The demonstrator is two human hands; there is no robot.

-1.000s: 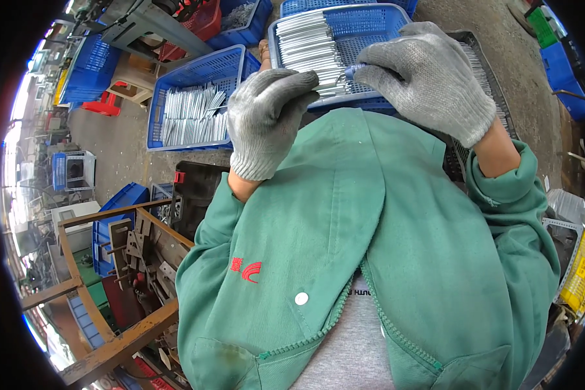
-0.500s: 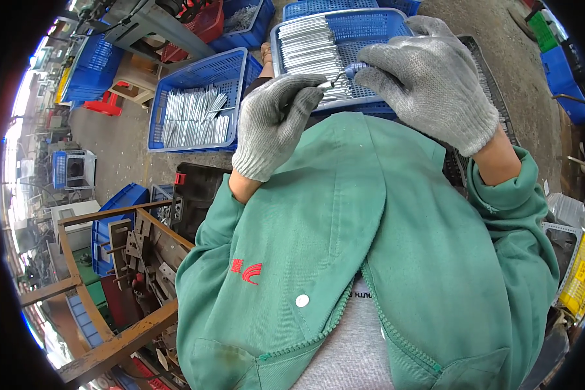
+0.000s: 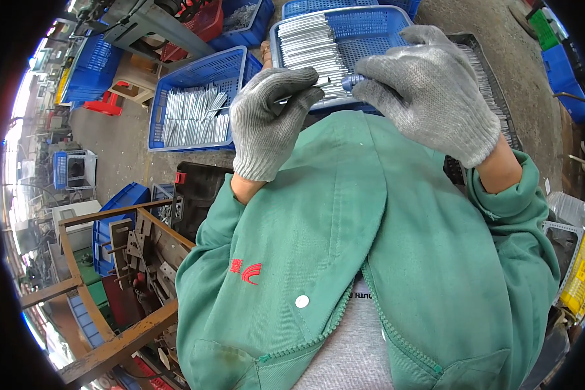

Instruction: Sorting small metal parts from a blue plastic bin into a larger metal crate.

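My left hand (image 3: 270, 120), in a grey knit glove, pinches a slim silvery metal tube (image 3: 323, 80) between thumb and forefinger. Only its end shows past the fingertips; most of it is hidden by the glove. Opposite, my gloved right hand (image 3: 432, 91) is closed around a deburring tool with a blue handle (image 3: 351, 82), its thin tip facing the tube's end. A small gap seems to lie between the two. Behind both hands stands a blue plastic crate (image 3: 377, 42) with a stack of silvery metal tubes (image 3: 310, 45) along its left side.
Left of my left hand, another blue crate (image 3: 237, 68) holds loose metal tubes (image 3: 195, 117). A dark tray (image 3: 510, 123) with more rods lies beyond my right hand. A rusty metal frame (image 3: 127, 338) stands at lower left. Blue bins (image 3: 559, 75) sit at far right.
The tool's curved tip, which reached the tube's end before, has drawn back slightly to the right. My left hand has shifted a little left with the tube.
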